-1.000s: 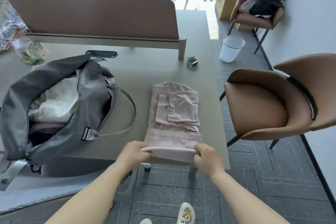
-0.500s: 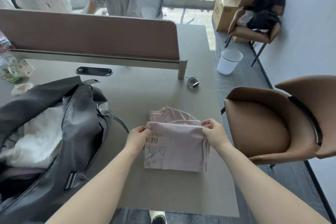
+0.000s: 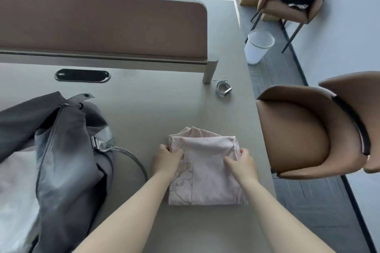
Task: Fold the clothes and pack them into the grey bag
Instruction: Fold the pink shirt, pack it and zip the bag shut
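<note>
both hands [image 3: 166, 158] [image 3: 239, 163] pinch the folded pale pink cotton garment [image 3: 207, 172]; soft, limp; likely best lifted from underneath.

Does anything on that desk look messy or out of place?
Only small things. A watch lies loose by the divider's post, apart from the packing. The grey bag slumps open. The pink top sits neatly folded under both hands.

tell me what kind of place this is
Probably a shared office: a grey desk with a brown fabric divider panel, an oval black cable port, and brown padded chairs.
</note>
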Available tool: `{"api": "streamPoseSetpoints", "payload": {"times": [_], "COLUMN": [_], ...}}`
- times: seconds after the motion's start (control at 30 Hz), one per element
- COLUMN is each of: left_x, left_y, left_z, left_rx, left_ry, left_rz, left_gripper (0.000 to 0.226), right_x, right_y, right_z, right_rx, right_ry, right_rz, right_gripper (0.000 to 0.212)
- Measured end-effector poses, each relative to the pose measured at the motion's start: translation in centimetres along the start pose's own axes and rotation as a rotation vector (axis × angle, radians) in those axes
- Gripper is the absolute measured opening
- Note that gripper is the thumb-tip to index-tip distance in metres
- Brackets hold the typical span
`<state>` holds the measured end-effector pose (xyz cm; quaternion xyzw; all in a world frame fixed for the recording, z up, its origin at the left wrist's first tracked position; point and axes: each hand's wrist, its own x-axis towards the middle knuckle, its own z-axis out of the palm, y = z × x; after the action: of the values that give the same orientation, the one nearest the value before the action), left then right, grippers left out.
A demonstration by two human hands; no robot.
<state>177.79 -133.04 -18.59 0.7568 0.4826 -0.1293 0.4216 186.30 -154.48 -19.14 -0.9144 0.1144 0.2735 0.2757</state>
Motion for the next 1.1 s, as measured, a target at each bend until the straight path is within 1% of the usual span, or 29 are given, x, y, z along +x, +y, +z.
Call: {"api": "streamPoseSetpoints", "payload": {"times": [0.07,0.13,0.23,0.3,0.43,0.57,0.67,0.83,0.93,1.1], "left_x": [-0.4,-0.8,-2.2,-3.4,-6.8,-10.9,-14.1,-18.4,-19.8,-19.9], "left_y": [0.0,0.0,-0.5,-0.9,-1.1,-0.9,-1.7,-4.3,-6.4,-10.8], "left_z": [0.3,0.5,0.5,0.0,-2.1,-5.9,-10.3,-18.9,-23.7,-31.1], "left_rx": [0.027,-0.008,-0.162,-0.226,-0.296,-0.365,-0.402,-0.329,-0.273,-0.158], "left_ry": [-0.019,-0.065,-0.109,-0.077,0.041,0.217,0.374,0.62,0.672,0.735], "left_rz": [-0.002,0.011,0.053,0.075,0.115,0.174,0.22,0.273,0.257,0.249], "left_gripper": [0.032,0.027,0.014,0.013,0.013,0.025,0.032,0.033,0.025,0.026], "right_x": [-0.5,-0.4,-1.0,-1.7,-3.7,-6.5,-10.0,-17.5,-21.3,-27.2], "right_y": [0.2,0.3,0.7,1.1,0.3,-3.0,-6.4,-10.8,-13.3,-17.5], "right_z": [0.3,0.3,0.0,-0.3,-1.3,-2.0,-1.7,-0.5,0.6,4.4], "right_rx": [0.069,0.159,0.262,0.301,0.343,0.416,0.508,0.602,0.595,0.541], "right_ry": [-0.027,-0.058,-0.091,-0.087,-0.097,-0.13,-0.21,-0.313,-0.359,-0.364], "right_rz": [0.041,0.055,-0.024,-0.109,-0.268,-0.437,-0.541,-0.702,-0.763,-0.844], "right_gripper": [0.036,0.027,0.02,0.02,0.029,0.035,0.036,0.035,0.033,0.025]}}
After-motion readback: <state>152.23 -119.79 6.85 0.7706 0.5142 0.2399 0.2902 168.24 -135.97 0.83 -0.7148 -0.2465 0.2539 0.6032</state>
